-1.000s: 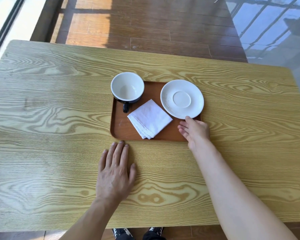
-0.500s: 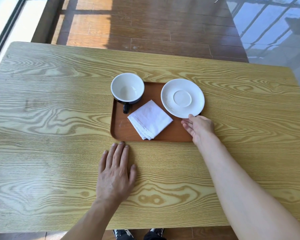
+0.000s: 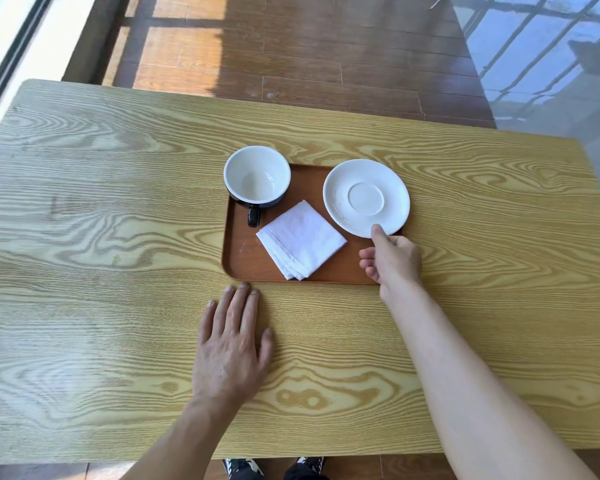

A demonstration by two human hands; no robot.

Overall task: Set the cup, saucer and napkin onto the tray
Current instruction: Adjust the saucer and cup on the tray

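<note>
Saucer (image 3: 366, 197) pinched at its near rim by the right hand (image 3: 394, 259) — held over the tray (image 3: 246, 258), cup (image 3: 257, 176) and folded napkin (image 3: 301, 240) set on it, left hand (image 3: 230, 344) laid flat, fingers spread, on the table (image 3: 101, 237).

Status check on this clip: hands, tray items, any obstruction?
Left hand flat on table, empty. Right hand pinching saucer rim. Cup, napkin on tray. Nothing in the way.
</note>
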